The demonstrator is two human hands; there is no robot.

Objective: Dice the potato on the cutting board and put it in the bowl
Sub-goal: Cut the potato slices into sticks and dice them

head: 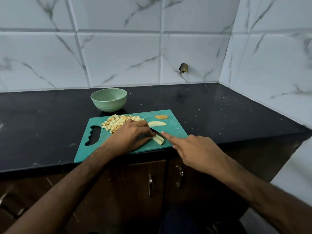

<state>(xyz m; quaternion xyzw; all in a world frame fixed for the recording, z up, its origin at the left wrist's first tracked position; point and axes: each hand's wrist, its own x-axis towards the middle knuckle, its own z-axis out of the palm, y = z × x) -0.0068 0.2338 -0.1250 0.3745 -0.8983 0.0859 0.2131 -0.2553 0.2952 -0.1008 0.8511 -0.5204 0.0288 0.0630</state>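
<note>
A teal cutting board lies at the counter's front edge. On its far left part sits a pile of diced potato. My left hand holds several pale potato strips down on the board with curled fingers. My right hand grips a knife, its index finger stretched along the dark blade's back. The blade rests across the strips, right by my left fingertips; the handle is hidden under my hand. One uncut potato slice lies just beyond the blade. The pale green bowl behind the board looks empty.
A brown end piece of potato skin lies at the board's far right corner. The black counter runs to tiled walls at the back and right. Wooden cabinet doors with metal handles hang below the counter edge.
</note>
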